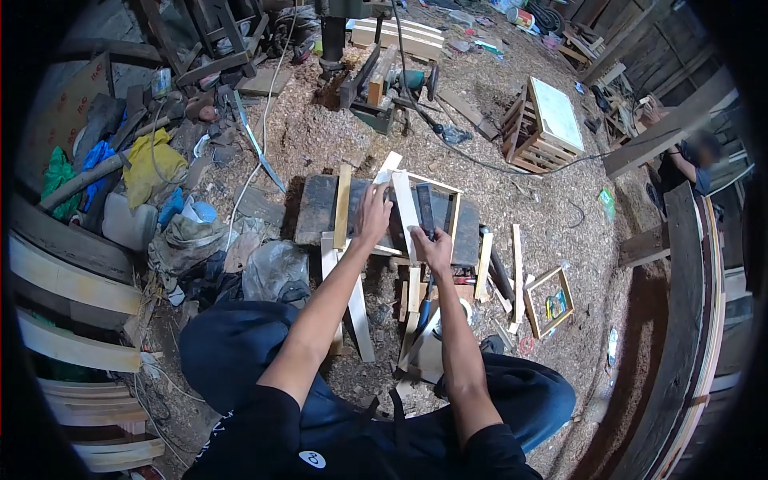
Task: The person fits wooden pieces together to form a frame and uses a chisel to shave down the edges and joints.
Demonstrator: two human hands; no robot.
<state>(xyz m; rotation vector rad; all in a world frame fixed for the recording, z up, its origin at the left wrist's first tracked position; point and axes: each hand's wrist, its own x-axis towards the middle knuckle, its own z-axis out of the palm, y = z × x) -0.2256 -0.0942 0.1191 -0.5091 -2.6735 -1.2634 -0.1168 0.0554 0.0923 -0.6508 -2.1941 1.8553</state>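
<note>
A low dark work board [318, 210] lies in front of my knees with pale wood strips on it. My left hand [374, 212] rests on the strips at the board's middle, its fingers pointing away from me; what lies under the fingers is hidden. My right hand [433, 246] is closed round the near end of a dark flat tool [425, 206], beside a pale wood strip [405, 203] that its fingertips touch. A thin wooden frame [456, 216] lies partly under these pieces. Another strip [342, 206] lies left of my left hand.
Near my knees are loose strips, a blue-handled tool [424, 314] and a small wooden frame [550, 302]. A slatted crate [558, 112] stands farther right. A cable crosses the shavings-covered floor. Another person [686, 164] is at the far right.
</note>
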